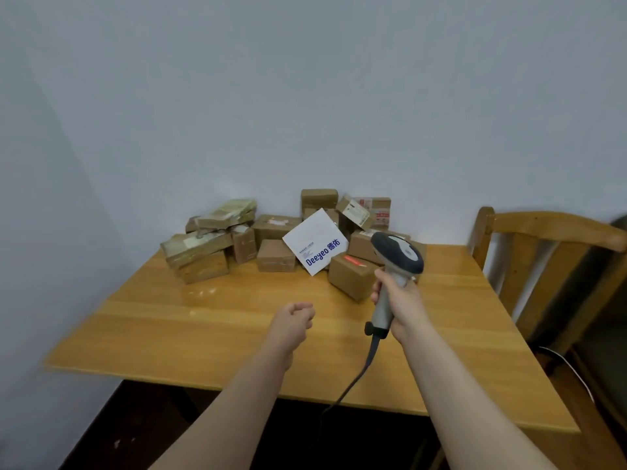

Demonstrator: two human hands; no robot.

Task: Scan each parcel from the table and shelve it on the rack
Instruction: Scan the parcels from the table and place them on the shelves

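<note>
Wooden table (203, 334) against pale wall (305, 96), wooden chair (543, 239) beside it.

Two bare arms fill the lower half of the frame: the left forearm (237, 395) rises from the bottom edge left of centre, the right forearm (451, 378) from the lower right. Both are uncovered right down to the wrist. The left hand (294, 318) and right hand (395, 295) are bare as well.
</note>
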